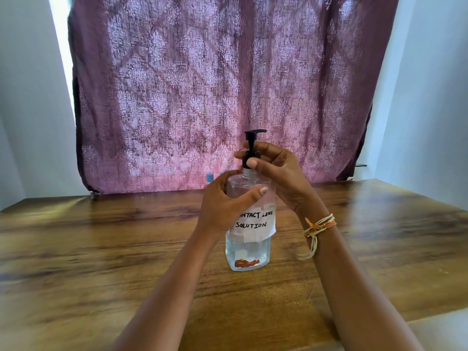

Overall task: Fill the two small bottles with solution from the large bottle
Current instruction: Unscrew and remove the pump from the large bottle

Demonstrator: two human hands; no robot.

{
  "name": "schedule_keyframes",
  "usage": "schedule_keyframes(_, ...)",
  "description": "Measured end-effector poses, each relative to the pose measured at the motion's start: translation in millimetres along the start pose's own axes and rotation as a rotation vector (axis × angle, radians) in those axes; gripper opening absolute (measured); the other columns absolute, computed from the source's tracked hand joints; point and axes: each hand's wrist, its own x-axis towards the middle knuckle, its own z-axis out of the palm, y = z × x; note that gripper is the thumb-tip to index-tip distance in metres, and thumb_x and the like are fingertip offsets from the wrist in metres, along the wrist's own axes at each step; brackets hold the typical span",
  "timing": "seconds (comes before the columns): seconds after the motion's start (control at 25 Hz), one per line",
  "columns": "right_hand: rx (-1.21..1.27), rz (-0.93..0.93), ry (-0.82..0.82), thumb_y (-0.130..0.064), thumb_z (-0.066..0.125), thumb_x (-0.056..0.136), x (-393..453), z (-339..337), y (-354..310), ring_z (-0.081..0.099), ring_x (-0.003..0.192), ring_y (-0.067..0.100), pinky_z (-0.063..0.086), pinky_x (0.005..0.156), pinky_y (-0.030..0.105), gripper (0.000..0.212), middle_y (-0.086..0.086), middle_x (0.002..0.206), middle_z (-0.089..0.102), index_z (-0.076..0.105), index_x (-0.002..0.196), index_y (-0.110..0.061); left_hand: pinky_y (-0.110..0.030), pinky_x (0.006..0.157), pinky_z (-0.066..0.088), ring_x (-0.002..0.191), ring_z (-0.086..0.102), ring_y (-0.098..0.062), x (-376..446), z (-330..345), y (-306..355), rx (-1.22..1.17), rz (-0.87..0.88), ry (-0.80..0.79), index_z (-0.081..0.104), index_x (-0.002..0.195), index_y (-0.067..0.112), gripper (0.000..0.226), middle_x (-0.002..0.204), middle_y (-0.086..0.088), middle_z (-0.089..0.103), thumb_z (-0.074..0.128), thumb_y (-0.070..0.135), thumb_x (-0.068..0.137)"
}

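A large clear bottle [249, 252] with a white label reading "CONTACT LENS SOLUTION" stands upright on the wooden table [101, 249]. It has a black pump top [253, 138]. My left hand [225, 206] grips the bottle's upper body, thumb across the front. My right hand [276, 173] pinches the black pump collar at the neck with thumb and fingers. Behind my left hand, a small blue cap [210, 177] of a small bottle peeks out; the rest of it is hidden, and a second small bottle cannot be made out clearly.
A purple patterned curtain [215, 84] hangs behind the table's far edge. White walls stand left and right. Thread bracelets [319, 225] circle my right wrist. The table's near right edge [405, 320] runs under my right forearm.
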Motion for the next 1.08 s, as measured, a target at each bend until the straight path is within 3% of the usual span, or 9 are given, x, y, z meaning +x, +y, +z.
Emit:
schedule_keyframes(0.16,-0.052,-0.021,0.073,-0.01,0.08,0.065,-0.2,-0.2,-0.6,0.071,0.077,0.014,0.057,0.072,0.024,0.041,0.001,0.082,0.076,0.067,0.104,-0.011,-0.038,0.078,0.059,0.086,0.074,-0.015,-1.6,0.9,2.5,0.001,-0.015,0.001,0.07,0.101,0.015,0.051,0.092,-0.001,0.077,0.08,0.046,0.062)
schedule_keyframes(0.36,-0.033,-0.025,0.031,-0.005,0.073,0.075,-1.6,0.0,1.8,0.071,0.094,0.023,0.058,0.082,0.035,0.035,0.011,0.1,0.075,0.066,0.109,-0.005,-0.039,0.08,0.059,0.088,0.073,-0.014,-3.1,0.4,2.6,0.002,-0.028,0.006,0.069,0.103,0.016,0.054,0.094,0.0,0.077,0.08,0.048,0.061)
schedule_keyframes(0.52,-0.073,-0.025,0.067,-0.006,0.08,0.067,-2.4,3.9,0.6,0.072,0.081,0.015,0.057,0.073,0.026,0.036,0.002,0.088,0.076,0.068,0.101,-0.009,-0.044,0.082,0.059,0.089,0.073,-0.017,-3.6,0.4,2.9,-0.006,-0.028,0.005,0.069,0.103,0.015,0.052,0.095,-0.002,0.076,0.08,0.046,0.063)
schedule_keyframes(0.68,-0.003,-0.001,0.037,-0.003,0.068,0.078,-2.9,0.7,-0.1,0.07,0.097,0.028,0.058,0.084,0.039,0.04,0.019,0.106,0.072,0.063,0.117,-0.002,-0.042,0.082,0.059,0.089,0.074,-0.016,-4.3,1.2,4.1,-0.019,-0.034,0.008,0.069,0.103,0.017,0.051,0.095,-0.001,0.077,0.08,0.046,0.062)
schedule_keyframes(0.8,-0.12,-0.009,0.055,-0.003,0.078,0.073,-3.1,5.9,1.1,0.07,0.092,0.017,0.057,0.082,0.032,0.048,0.01,0.103,0.073,0.063,0.119,-0.002,-0.037,0.079,0.059,0.088,0.073,-0.015,-5.2,1.7,5.7,-0.022,-0.02,0.002,0.069,0.1,0.019,0.047,0.094,0.0,0.077,0.079,0.045,0.063)
schedule_keyframes(0.88,-0.072,-0.004,0.07,0.0,0.076,0.074,-3.7,5.1,-0.1,0.071,0.084,0.015,0.058,0.076,0.028,0.041,0.005,0.094,0.075,0.065,0.113,-0.007,-0.033,0.076,0.058,0.086,0.074,-0.014,-5.6,1.5,6.3,-0.024,-0.024,0.002,0.069,0.097,0.022,0.043,0.092,0.001,0.077,0.079,0.045,0.062)
schedule_keyframes(0.96,0.014,0.015,0.056,-0.002,0.069,0.076,-3.9,1.3,-1.1,0.072,0.088,0.022,0.059,0.077,0.033,0.039,0.01,0.096,0.075,0.065,0.114,-0.01,-0.034,0.075,0.059,0.085,0.074,-0.014,-6.1,1.4,6.7,-0.029,-0.029,0.003,0.068,0.096,0.025,0.042,0.091,0.001,0.077,0.079,0.046,0.062)
schedule_keyframes(1.08,0.008,0.005,0.025,-0.006,0.066,0.078,-3.2,2.3,1.0,0.069,0.099,0.029,0.057,0.087,0.041,0.046,0.018,0.109,0.072,0.059,0.124,-0.001,-0.037,0.077,0.059,0.086,0.074,-0.015,-6.1,1.2,6.5,-0.026,-0.022,0.003,0.068,0.099,0.022,0.044,0.092,0.0,0.076,0.079,0.045,0.063)
